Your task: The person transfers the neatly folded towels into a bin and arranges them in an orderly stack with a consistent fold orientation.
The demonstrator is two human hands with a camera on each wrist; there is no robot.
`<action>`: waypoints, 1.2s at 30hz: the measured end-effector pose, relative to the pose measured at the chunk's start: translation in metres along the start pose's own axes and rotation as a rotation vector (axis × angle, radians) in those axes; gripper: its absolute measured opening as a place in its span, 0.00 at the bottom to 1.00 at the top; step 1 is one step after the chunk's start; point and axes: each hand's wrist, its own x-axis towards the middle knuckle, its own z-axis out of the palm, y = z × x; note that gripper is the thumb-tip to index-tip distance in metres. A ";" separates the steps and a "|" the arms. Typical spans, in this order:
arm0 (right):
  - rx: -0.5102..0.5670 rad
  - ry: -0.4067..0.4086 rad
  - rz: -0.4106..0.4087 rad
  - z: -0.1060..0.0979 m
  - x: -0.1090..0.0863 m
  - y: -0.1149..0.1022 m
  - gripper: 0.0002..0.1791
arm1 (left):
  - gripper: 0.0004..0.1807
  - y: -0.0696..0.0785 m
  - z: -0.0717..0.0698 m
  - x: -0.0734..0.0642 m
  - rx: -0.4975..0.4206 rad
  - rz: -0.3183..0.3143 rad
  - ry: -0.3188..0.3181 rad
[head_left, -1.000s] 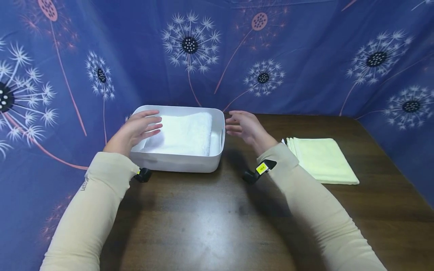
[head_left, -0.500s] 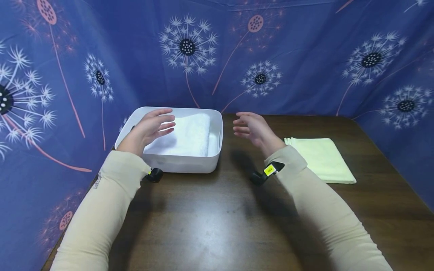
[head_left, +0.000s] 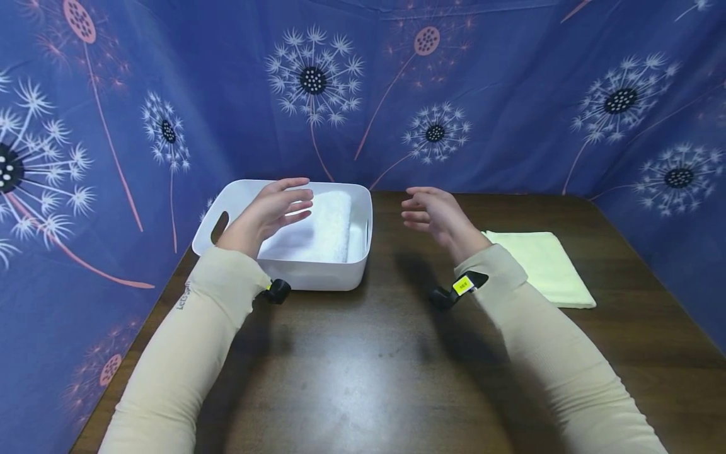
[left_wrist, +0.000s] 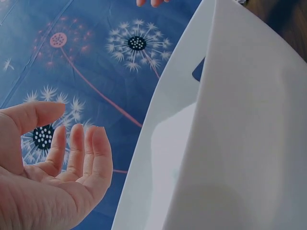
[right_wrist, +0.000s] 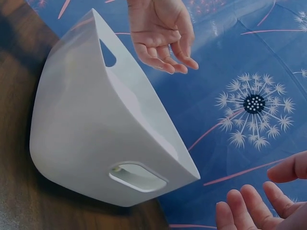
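Note:
A white plastic basket with handle holes stands at the back left of the table, a folded white towel lying inside it. Over the basket hovers my left hand, its fingers loosely bent and holding nothing. It hides part of the towel. My right hand hangs in the air to the right of the basket, apart from it, also with nothing in its fingers. In the right wrist view both the basket and my left hand appear.
A folded pale yellow towel lies on the right side of the brown wooden table, partly behind my right sleeve. Blue cloth with a dandelion print hangs behind and to the left of the table.
Both hands have drifted to the right through the air. My left hand has come from the basket's left side to over its middle; my right hand is farther from the basket.

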 end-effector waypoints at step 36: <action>0.031 0.022 -0.024 -0.031 -0.013 -0.015 0.17 | 0.26 0.001 0.058 0.006 -0.078 0.017 -0.088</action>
